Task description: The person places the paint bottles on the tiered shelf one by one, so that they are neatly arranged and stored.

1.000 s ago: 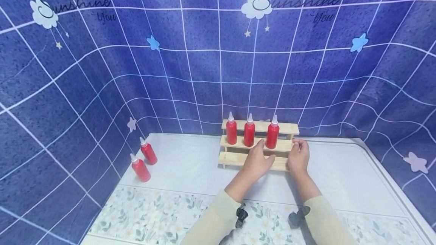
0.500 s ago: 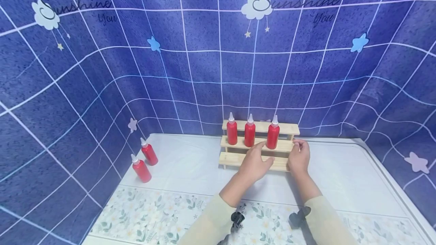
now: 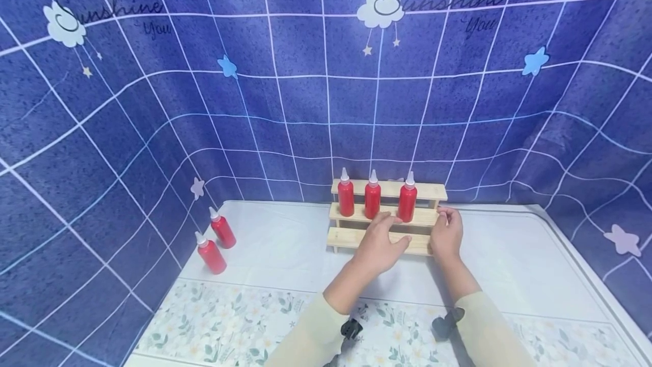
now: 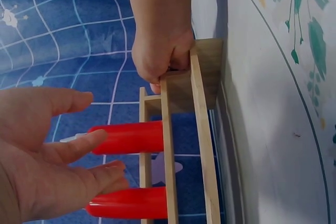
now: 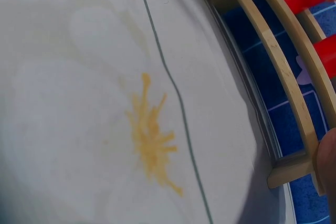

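A three-tier wooden display rack [image 3: 351, 236] stands near the back of the table. On its middle tier three red squeeze bottles with pale pointed nozzles stand upright: a left bottle [image 3: 346, 198], a middle bottle [image 3: 372, 201] and a right bottle [image 3: 407, 203]. My left hand [image 3: 381, 247] is in front of them over the lowest tier, thumb and fingers spread and nothing between them. In the left wrist view its fingertips overlap the nearest red bottle [image 4: 134, 137]. My right hand [image 3: 446, 237] grips the rack's right end, its fingers curled there.
Two more red squeeze bottles, a rear one [image 3: 223, 230] and a front one [image 3: 211, 255], stand at the table's left side. A blue grid-patterned curtain [image 3: 285, 129] hangs close behind the rack and along both sides. A floral strip [image 3: 229, 321] covers the table's front.
My left hand has drawn back slightly, down and left, away from the right bottle. The right hand stays at the rack's end, and the bottles keep their places.
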A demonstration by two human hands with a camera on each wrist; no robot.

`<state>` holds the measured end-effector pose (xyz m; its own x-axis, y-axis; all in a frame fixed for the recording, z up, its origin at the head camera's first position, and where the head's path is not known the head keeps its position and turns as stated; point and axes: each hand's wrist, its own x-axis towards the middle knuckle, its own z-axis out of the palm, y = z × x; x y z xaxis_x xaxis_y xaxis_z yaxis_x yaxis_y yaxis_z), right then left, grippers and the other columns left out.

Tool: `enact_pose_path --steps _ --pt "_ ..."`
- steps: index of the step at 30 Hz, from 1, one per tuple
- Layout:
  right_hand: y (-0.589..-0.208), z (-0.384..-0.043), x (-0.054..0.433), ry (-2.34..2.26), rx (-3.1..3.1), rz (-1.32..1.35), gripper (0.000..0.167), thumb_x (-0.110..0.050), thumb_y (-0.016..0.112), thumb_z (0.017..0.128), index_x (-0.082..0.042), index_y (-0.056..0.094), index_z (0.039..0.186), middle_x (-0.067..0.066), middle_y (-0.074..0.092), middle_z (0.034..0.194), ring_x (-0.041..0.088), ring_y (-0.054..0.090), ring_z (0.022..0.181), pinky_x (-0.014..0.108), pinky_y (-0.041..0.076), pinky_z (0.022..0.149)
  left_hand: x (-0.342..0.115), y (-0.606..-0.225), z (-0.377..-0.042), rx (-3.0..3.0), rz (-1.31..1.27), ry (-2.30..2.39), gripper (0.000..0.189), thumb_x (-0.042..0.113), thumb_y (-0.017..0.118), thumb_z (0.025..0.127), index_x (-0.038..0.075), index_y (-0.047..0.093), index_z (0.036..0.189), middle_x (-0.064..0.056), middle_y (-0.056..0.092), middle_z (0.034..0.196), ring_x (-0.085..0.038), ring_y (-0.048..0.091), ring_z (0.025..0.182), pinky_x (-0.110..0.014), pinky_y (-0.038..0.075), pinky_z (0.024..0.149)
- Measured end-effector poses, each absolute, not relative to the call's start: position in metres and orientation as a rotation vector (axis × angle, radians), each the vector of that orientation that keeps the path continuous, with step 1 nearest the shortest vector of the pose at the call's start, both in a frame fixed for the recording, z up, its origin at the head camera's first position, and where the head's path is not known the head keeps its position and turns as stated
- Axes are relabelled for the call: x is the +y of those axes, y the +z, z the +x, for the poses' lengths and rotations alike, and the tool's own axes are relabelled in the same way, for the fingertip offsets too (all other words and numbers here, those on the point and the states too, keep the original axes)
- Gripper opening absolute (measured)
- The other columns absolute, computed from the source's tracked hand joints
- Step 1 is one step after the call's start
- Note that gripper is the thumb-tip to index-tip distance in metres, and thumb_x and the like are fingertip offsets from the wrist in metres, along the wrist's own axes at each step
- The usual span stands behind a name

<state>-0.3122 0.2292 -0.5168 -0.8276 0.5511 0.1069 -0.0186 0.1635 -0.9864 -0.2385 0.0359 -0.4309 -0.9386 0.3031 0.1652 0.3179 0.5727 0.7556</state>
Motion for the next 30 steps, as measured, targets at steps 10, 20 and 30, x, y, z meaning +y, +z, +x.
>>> enact_pose_path --steps 10,20,30 --pt "-0.516 -0.311 0.229 1.701 -2.021 -0.508 0.028 -0.015 0.036 0.113 0.001 0.052 0.129 0.023 0.054 0.154 0.038 0.039 0.157 0.054 0.028 0.132 0.031 -0.428 -0.233 -2.823 -0.596 -1.225 0.048 0.035 0.068 0.100 0.020 0.063 0.145 -0.006 0.048 0.165 -0.027 0.046 0.154 -0.052 0.044 0.124" --pt "-0.517 -0.312 0.230 1.696 -1.985 -0.476 0.025 -0.010 0.039 0.110 0.003 0.055 0.125 0.025 0.051 0.158 0.040 0.033 0.160 0.054 0.023 0.135 0.015 -0.423 -0.230 -2.786 -0.617 -1.190 0.046 0.034 0.069 0.101 0.022 0.064 0.145 -0.001 0.055 0.159 -0.023 0.051 0.150 -0.049 0.046 0.123" --pt "-0.513 -0.309 0.229 1.718 -2.016 -0.483 0.027 -0.013 0.040 0.110 0.002 0.056 0.126 0.022 0.054 0.153 0.037 0.036 0.158 0.055 0.022 0.134 -0.003 -0.425 -0.227 -2.754 -0.605 -1.193 0.041 0.034 0.070 0.100 0.023 0.066 0.140 0.000 0.059 0.155 -0.022 0.055 0.147 -0.049 0.048 0.121"
